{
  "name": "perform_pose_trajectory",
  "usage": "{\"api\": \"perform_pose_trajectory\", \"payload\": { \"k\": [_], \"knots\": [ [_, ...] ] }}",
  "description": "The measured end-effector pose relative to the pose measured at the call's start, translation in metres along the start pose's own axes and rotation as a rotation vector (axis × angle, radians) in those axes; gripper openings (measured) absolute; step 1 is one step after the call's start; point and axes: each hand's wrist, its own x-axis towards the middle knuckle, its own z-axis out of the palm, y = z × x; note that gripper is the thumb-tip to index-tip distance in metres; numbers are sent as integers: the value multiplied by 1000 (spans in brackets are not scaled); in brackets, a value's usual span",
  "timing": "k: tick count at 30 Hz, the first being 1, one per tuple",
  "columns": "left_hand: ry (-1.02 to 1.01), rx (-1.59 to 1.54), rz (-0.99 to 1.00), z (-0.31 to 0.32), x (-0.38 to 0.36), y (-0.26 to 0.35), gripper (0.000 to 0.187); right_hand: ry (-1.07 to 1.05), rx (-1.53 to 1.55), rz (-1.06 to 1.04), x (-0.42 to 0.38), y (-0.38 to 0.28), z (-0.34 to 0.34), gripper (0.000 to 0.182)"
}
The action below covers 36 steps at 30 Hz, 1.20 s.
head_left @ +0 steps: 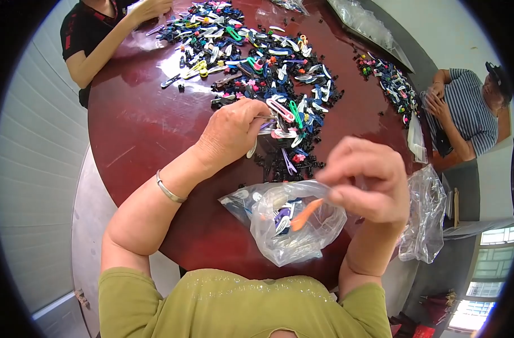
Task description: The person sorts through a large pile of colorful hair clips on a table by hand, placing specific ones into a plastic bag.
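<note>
My left hand (234, 128) is closed in a pinch at the near side of a large pile of hair clips (279, 73), with several clips, pink and white among them, at its fingertips. My right hand (375, 177), blurred by motion, is over the right rim of an open clear plastic bag (285, 248). An orange clip (306, 214) is just below its thumb and finger, above the bag's mouth; whether they still touch it is unclear. Inside the bag lie white and purple clips (282, 218).
Two people, one in a dark shirt (91, 28) and one in a striped shirt (465, 107), are at the round red table (133, 112). A smaller clip pile (395, 84), a tray of plastic bags (364, 22) and another clear bag (425, 219) are to the right.
</note>
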Motion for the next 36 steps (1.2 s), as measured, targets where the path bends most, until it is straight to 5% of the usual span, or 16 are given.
{"api": "perform_pose_trajectory", "payload": {
  "k": [4,12,18,22,25,28,30,32,36],
  "knots": [
    [-2,-76,-68,-1,1,0,15,270,-214,145,17,49,13,11],
    [-93,-347,-148,-7,4,19,16,263,-480,35,28,93,32,20],
    [18,-268,-135,-9,6,16,13,415,-214,157,22,68,19,13],
    [-166,84,-237,-28,12,11,13,208,95,-4,7,18,1,19],
    [-400,194,-297,-42,10,23,26,-165,30,-29,-2,-1,-13,22],
    [-625,342,-302,-46,12,36,33,-251,-59,87,1,0,-12,24],
    [-619,371,-229,-38,4,32,35,21,-9,189,3,21,2,21],
    [-646,335,-253,-36,6,34,27,169,-275,137,17,46,12,17],
    [-597,324,-227,-33,1,29,19,38,-312,318,21,74,20,14]
  ]
}}
